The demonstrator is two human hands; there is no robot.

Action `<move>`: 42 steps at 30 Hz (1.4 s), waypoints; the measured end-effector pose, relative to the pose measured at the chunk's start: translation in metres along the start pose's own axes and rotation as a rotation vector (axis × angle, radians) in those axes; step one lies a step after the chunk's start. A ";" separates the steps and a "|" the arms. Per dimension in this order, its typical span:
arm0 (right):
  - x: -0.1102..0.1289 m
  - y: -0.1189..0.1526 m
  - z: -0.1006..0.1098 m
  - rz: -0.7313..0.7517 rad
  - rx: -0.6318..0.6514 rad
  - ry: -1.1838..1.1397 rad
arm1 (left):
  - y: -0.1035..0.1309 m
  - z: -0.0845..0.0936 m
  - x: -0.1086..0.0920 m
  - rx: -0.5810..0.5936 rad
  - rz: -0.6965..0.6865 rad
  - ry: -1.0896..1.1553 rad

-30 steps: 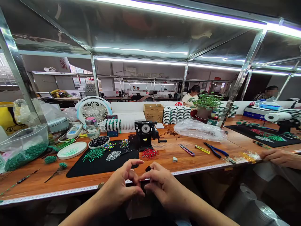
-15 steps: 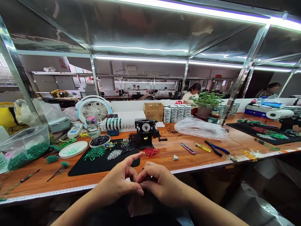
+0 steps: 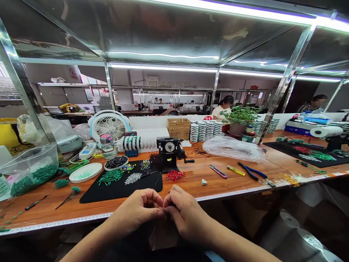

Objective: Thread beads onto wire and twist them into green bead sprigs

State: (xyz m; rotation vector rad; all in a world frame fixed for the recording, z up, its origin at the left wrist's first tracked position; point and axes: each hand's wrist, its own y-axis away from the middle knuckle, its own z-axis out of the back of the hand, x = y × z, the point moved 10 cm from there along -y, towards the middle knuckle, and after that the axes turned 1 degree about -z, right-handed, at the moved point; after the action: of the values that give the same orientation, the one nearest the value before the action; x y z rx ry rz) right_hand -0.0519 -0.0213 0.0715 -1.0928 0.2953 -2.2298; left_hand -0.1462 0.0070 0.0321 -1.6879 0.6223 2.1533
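My left hand [image 3: 141,209] and my right hand [image 3: 187,213] meet at the fingertips in front of the table's front edge. Both are pinched, and whatever lies between their fingers is too small to make out. Just beyond them lies a black mat [image 3: 120,185] with green tube pieces [image 3: 110,177], silver bits [image 3: 133,178] and colored beads [image 3: 145,165]. Red pieces [image 3: 175,175] rest at the mat's right edge, before a black hand-cranked device [image 3: 168,154] with a dial.
A white plate [image 3: 85,172] and a bowl of black beads [image 3: 116,163] stand left. Right are a cutter [image 3: 217,171], a yellow tool [image 3: 236,170], blue pliers [image 3: 252,171] and a plastic bag [image 3: 233,148]. A person [image 3: 222,108] sits behind the partition.
The raised left index finger has come down and curled in toward the thumb. Both hands have closed up at the fingertips, my right hand shifting slightly.
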 end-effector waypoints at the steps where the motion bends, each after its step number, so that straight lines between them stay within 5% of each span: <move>1: 0.001 0.001 -0.001 0.030 -0.023 0.071 | 0.001 0.002 0.000 -0.021 0.006 -0.061; 7: 0.010 0.010 -0.005 0.208 -0.212 0.372 | 0.001 0.007 -0.007 -0.097 -0.035 -0.344; 16: 0.013 0.013 0.005 0.233 -0.357 0.363 | 0.001 0.005 -0.016 -0.092 -0.104 -0.255; 26: 0.008 0.006 0.009 0.166 -0.287 0.273 | -0.001 0.003 -0.019 -0.059 -0.164 -0.203; 38: 0.011 0.010 0.015 0.195 -0.358 0.284 | 0.002 -0.002 -0.011 0.021 -0.154 -0.171; 42: -0.008 0.005 0.021 -0.016 -0.304 -0.029 | 0.005 0.002 -0.007 0.001 -0.121 -0.127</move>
State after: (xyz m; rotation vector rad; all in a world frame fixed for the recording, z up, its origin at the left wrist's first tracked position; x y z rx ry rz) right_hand -0.0294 -0.0187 0.0770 -1.2858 0.6320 -2.2289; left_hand -0.1486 0.0040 0.0394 -1.5323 0.4730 2.1532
